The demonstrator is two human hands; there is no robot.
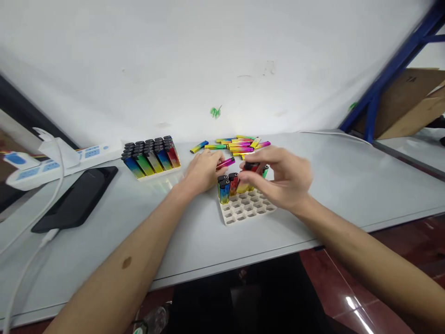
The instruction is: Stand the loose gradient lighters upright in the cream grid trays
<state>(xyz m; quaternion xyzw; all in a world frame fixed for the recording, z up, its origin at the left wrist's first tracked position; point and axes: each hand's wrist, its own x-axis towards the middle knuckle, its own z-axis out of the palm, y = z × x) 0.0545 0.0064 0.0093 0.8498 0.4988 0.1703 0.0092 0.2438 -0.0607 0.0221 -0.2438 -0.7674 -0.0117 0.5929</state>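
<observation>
A cream honeycomb tray (248,209) lies on the grey table, with several rainbow lighters standing in its far row (227,185). My right hand (287,178) hovers over the tray's back edge, fingers pinched on a red and yellow lighter (247,178); it is blurred by motion. My left hand (205,169) rests just left of the tray, closed on a pink lighter (225,163). Behind both hands lies a loose pile of coloured lighters (239,144).
A full tray of lighters (151,157) stands at the left. A black phone (78,197) with a white cable, and white power strips (52,162), lie further left. The white wall rises behind. A blue metal frame (392,69) and cardboard boxes are at the right.
</observation>
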